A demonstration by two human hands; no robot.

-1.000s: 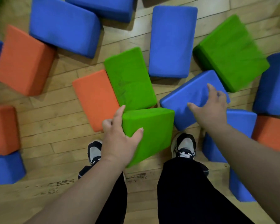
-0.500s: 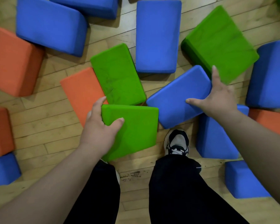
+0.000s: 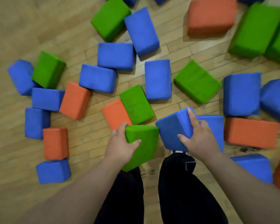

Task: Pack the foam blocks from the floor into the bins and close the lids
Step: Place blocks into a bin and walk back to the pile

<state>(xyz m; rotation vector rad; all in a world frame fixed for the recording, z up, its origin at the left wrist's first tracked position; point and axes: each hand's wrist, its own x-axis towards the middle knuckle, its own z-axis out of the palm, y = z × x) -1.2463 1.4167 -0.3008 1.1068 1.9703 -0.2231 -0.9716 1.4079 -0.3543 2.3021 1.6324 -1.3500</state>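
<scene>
Lifted since before, 2 blocks are now off the floor (image 3: 87,139): left grip (image 3: 120,147) curls round the green block (image 3: 146,147), right grip (image 3: 200,141) curls round the blue block (image 3: 172,129), just beside each other.

**Indoor gym or play hall, viewed from head height.**
A sports-type floor (image 3: 31,29) of narrow pale wooden strips, dark-scuffed in places, fills the view. Across it are many large, soft foam blocks in three plain colours (green block (image 3: 144,143), blue block (image 3: 171,133), orange block (image 3: 212,15)), set at all angles and many touching.
</scene>
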